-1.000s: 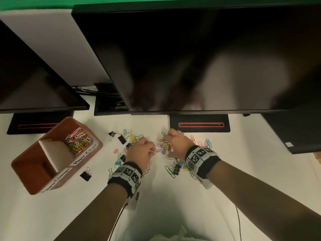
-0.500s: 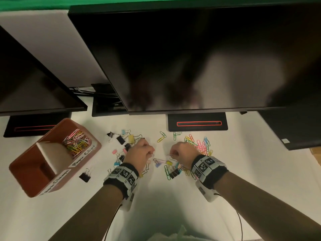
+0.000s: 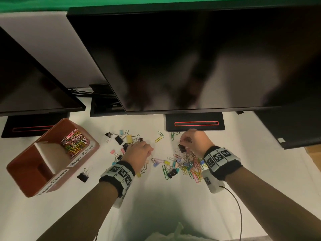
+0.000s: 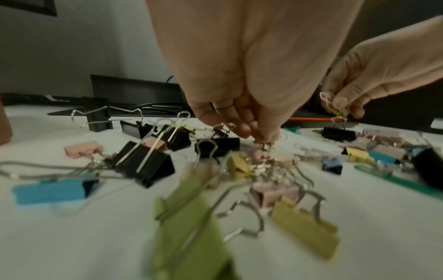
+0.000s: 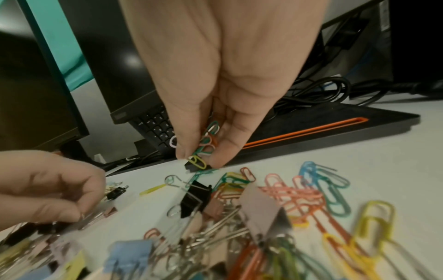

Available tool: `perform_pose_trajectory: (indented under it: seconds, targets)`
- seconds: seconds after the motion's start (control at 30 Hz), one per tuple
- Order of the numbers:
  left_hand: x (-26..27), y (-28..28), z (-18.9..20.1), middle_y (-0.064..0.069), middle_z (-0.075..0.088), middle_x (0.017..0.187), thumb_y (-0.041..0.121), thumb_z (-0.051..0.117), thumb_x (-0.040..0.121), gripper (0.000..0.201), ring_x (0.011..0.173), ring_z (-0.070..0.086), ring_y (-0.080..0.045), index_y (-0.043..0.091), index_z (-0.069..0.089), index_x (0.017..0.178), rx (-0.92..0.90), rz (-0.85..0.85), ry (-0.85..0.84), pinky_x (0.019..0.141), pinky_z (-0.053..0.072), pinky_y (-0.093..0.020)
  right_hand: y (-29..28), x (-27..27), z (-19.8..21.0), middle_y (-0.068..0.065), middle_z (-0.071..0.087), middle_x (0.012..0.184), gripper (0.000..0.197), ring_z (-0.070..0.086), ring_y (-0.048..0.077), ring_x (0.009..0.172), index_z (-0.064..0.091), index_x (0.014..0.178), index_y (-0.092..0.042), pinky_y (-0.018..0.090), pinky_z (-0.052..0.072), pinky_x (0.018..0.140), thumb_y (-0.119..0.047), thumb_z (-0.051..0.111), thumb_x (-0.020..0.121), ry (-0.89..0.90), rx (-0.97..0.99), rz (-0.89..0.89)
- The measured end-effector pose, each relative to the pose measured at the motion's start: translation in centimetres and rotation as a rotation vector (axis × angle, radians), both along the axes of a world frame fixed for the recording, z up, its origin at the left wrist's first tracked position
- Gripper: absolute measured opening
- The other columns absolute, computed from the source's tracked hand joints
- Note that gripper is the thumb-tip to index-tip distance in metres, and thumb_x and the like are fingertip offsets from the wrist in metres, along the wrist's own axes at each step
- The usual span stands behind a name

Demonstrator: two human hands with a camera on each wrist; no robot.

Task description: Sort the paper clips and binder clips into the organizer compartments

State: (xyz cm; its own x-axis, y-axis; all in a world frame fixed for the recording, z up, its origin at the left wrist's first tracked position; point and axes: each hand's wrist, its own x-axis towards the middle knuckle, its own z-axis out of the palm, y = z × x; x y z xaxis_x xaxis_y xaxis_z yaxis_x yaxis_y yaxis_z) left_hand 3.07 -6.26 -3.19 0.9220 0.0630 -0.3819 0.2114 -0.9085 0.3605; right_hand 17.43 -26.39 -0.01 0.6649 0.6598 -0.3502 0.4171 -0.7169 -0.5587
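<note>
The red-brown organizer (image 3: 83,154) stands at the left; its far compartment holds coloured paper clips (image 3: 74,142). Loose binder clips (image 3: 129,138) and paper clips (image 3: 195,171) lie mixed on the white table. My left hand (image 3: 147,148) hovers over the left pile, and its fingertips (image 4: 268,135) pinch the wire handles of a tangled bunch of binder clips (image 4: 266,164). My right hand (image 3: 182,140) is near the monitor stand and pinches a small bunch of coloured paper clips (image 5: 207,144). A black binder clip (image 3: 181,148) sits just below them; I cannot tell whether it hangs from them.
A large monitor (image 3: 191,58) overhangs the far side, its stand (image 3: 194,122) just beyond my right hand. A second monitor (image 3: 26,80) stands at the left. One black binder clip (image 3: 83,176) lies alone beside the organizer. A cable (image 3: 238,206) trails from my right wrist.
The two hands, close together a second ago, have drawn apart. My right hand has moved right and away toward the monitor stand with paper clips pinched. My left hand has stayed over the binder clips.
</note>
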Motion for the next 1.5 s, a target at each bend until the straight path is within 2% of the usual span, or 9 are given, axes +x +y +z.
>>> perform_pose_trajectory:
  seconds: [0.17, 0.4, 0.53, 0.73, 0.9, 1.13, 1.27, 1.4, 1.5]
  targets:
    - [0.5, -1.0, 1.3, 0.003, 0.052, 0.093, 0.013, 0.050, 0.091, 0.012, 0.088, 0.050, -0.013, 0.013, 0.058, 0.100, -0.257, 0.038, -0.028, 0.081, 0.045, -0.025, -1.1, 0.7, -0.4, 0.003, 0.064, 0.102, 0.015, 0.056, 0.011, 0.080, 0.066, 0.099, -0.013, 0.018, 0.045, 0.073, -0.021, 0.058, 0.090, -0.022, -0.032, 0.001]
    - [0.9, -2.6, 0.8, 0.002, 0.053, 0.105, 0.022, 0.052, 0.090, 0.013, 0.097, 0.051, -0.014, 0.014, 0.062, 0.094, -0.113, -0.123, 0.033, 0.088, 0.047, -0.030, -2.1, 1.0, -1.1, 0.001, 0.047, 0.124, 0.016, 0.054, 0.019, 0.100, 0.069, 0.097, -0.013, 0.024, 0.044, 0.088, -0.023, 0.060, 0.088, -0.056, -0.194, 0.081]
    - [1.3, -3.0, 1.1, -0.001, 0.058, 0.099, 0.017, 0.049, 0.091, 0.012, 0.092, 0.052, -0.017, 0.015, 0.058, 0.099, -0.105, -0.108, 0.078, 0.083, 0.047, -0.031, -2.2, 0.7, -1.5, -0.004, 0.052, 0.118, 0.019, 0.045, 0.019, 0.105, 0.073, 0.090, -0.020, 0.032, 0.044, 0.087, -0.035, 0.063, 0.084, -0.159, -0.236, 0.125]
    - [1.2, -3.0, 1.0, -0.003, 0.056, 0.093, 0.016, 0.043, 0.094, 0.017, 0.087, 0.055, -0.018, 0.012, 0.060, 0.098, -0.176, -0.074, 0.177, 0.081, 0.044, -0.027, -1.4, -0.1, -1.9, -0.001, 0.058, 0.110, 0.018, 0.050, 0.019, 0.100, 0.070, 0.095, -0.014, 0.029, 0.046, 0.086, -0.025, 0.057, 0.088, -0.052, -0.181, 0.162]
    - [1.5, -2.4, 0.8, 0.002, 0.055, 0.088, 0.017, 0.052, 0.091, 0.010, 0.084, 0.055, -0.014, 0.014, 0.059, 0.097, -0.280, 0.124, 0.004, 0.076, 0.043, -0.021, -1.4, -0.3, -1.9, 0.002, 0.064, 0.101, 0.015, 0.054, 0.015, 0.087, 0.067, 0.097, -0.014, 0.024, 0.046, 0.081, -0.023, 0.058, 0.088, -0.028, -0.140, 0.153]
    - [5.2, -1.4, 1.7, -0.002, 0.058, 0.092, 0.009, 0.056, 0.088, 0.029, 0.084, 0.060, -0.019, 0.016, 0.056, 0.116, -0.361, 0.395, -0.094, 0.070, 0.059, -0.034, -1.3, -0.5, -1.7, 0.001, 0.067, 0.100, 0.014, 0.059, 0.016, 0.087, 0.061, 0.098, -0.018, 0.021, 0.044, 0.075, -0.026, 0.063, 0.087, 0.041, -0.135, 0.089]
    - [6.8, -0.8, 0.9, -0.006, 0.057, 0.098, 0.009, 0.058, 0.088, 0.039, 0.090, 0.059, -0.026, 0.018, 0.053, 0.125, -0.341, 0.364, 0.039, 0.061, 0.060, -0.041, -1.1, -0.4, -1.3, 0.003, 0.067, 0.108, 0.033, 0.062, 0.023, 0.098, 0.053, 0.116, -0.020, 0.031, 0.051, 0.087, -0.024, 0.065, 0.085, 0.099, -0.139, 0.049]
    - [7.7, -0.4, 0.2, -0.011, 0.059, 0.105, 0.010, 0.063, 0.084, 0.030, 0.095, 0.059, -0.028, 0.012, 0.060, 0.114, -0.254, 0.275, 0.083, 0.074, 0.058, -0.042, -0.7, -0.1, -1.5, 0.006, 0.065, 0.113, 0.030, 0.059, 0.023, 0.103, 0.060, 0.116, -0.015, 0.031, 0.047, 0.089, -0.024, 0.061, 0.088, 0.086, -0.207, 0.113]
    - [7.8, -0.4, 0.2, -0.009, 0.054, 0.105, 0.013, 0.067, 0.082, 0.021, 0.090, 0.059, -0.025, 0.010, 0.064, 0.102, -0.176, 0.216, 0.088, 0.072, 0.057, -0.035, -0.5, 0.1, -1.4, 0.007, 0.064, 0.112, 0.030, 0.057, 0.023, 0.102, 0.062, 0.115, -0.012, 0.031, 0.045, 0.088, -0.027, 0.059, 0.089, 0.102, -0.248, 0.130]
